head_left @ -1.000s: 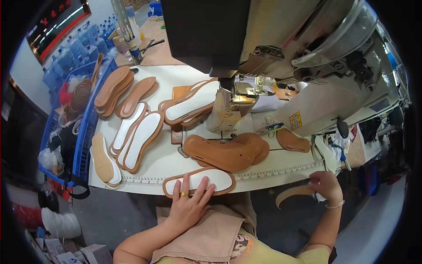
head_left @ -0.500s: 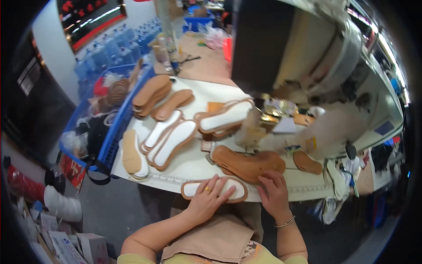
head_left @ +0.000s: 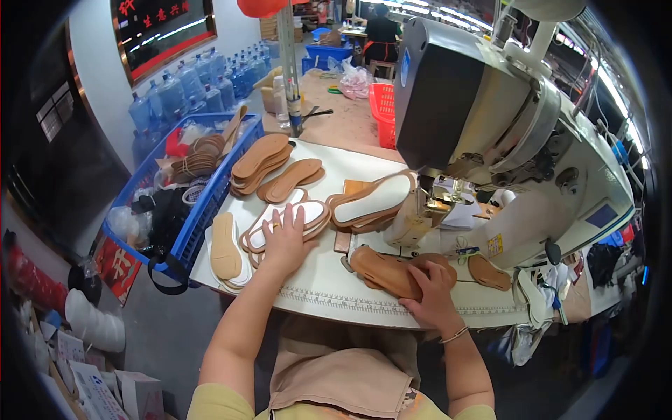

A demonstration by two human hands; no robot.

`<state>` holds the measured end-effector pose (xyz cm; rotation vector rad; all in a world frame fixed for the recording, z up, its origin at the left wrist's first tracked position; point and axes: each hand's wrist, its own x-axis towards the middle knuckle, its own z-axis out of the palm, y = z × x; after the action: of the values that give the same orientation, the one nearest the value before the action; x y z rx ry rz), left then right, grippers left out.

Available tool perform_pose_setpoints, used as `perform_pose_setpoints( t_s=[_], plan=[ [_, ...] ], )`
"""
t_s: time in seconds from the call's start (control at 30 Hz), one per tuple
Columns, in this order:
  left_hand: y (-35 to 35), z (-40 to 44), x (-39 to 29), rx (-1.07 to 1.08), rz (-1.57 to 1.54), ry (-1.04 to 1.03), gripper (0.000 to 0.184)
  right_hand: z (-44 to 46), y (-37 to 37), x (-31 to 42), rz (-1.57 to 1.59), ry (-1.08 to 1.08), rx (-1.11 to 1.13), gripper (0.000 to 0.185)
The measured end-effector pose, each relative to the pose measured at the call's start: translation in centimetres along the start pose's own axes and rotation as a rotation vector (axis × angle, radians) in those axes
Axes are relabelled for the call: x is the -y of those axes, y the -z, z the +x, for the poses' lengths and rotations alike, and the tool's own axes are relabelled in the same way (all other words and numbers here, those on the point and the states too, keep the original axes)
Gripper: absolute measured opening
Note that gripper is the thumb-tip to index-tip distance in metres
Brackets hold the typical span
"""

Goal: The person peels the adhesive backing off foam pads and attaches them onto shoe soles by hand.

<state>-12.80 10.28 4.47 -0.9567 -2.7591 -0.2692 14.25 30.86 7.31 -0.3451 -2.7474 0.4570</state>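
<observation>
My left hand (head_left: 285, 241) lies with spread fingers over white-faced, brown-edged insoles (head_left: 313, 212) left of the middle of the white table. Its palm hides part of them. On the right, my right hand (head_left: 432, 290) curls over a brown insole (head_left: 381, 267) near the front edge, fingers on top and thumb at the near side. Other insole pieces show beneath this one. Behind it, another white-faced insole (head_left: 371, 203) rests on a brown pile beside the sewing machine (head_left: 490, 105). At the far left are a tan insole (head_left: 225, 245) and a stack of brown insoles (head_left: 260, 162).
A blue crate (head_left: 178, 234) full of bundles and bags stands left of the table. The machine's post (head_left: 406, 220) rises just behind my right hand. A ruler strip (head_left: 336, 301) runs along the front edge. Water bottles (head_left: 171, 94) line the wall.
My left hand has moved from the front edge to the insole pile at left; the white-faced insole under it has left the front edge. My right hand has settled onto the brown insole.
</observation>
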Motion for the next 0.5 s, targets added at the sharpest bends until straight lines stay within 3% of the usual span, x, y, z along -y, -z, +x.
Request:
perform_pose_setpoints(
  t_s=[0.13, 0.2, 0.27, 0.3, 0.37, 0.4, 0.47, 0.5],
  plan=[
    [-0.1, 1.3, 1.7, 0.001, -0.028, -0.073, 0.088, -0.7, -0.7, -0.8, -0.065, 0.196, -0.099, 0.047],
    [1.0, 0.5, 1.2, -0.097, -0.066, -0.104, 0.085, -1.4, -0.7, 0.4, -0.092, 0.291, -0.313, 0.041],
    [0.9, -1.1, 1.0, -0.247, -0.103, -0.160, 0.081, -2.5, -0.7, 2.3, -0.147, 0.437, -0.266, 0.035],
    [1.5, -2.3, 0.9, -0.284, -0.150, -0.157, 0.071, -3.0, -1.3, 2.8, -0.197, 0.531, -0.224, 0.033],
    [1.2, -3.9, 3.1, -0.362, -0.058, -0.144, 0.060, -3.4, -3.2, 3.4, -0.217, 0.528, -0.116, 0.041],
    [1.2, -4.3, 4.8, -0.439, -0.131, -0.067, 0.052, -3.5, -3.1, 4.4, -0.195, 0.456, -0.038, 0.049],
    [2.3, -4.9, 8.4, -0.422, -0.176, 0.259, 0.059, -3.6, -3.4, 4.8, -0.158, 0.361, 0.068, 0.069],
    [3.4, -5.2, 9.1, -0.314, -0.084, 0.430, 0.063, -3.4, -3.5, 4.7, -0.159, 0.362, 0.067, 0.068]
  ],
)
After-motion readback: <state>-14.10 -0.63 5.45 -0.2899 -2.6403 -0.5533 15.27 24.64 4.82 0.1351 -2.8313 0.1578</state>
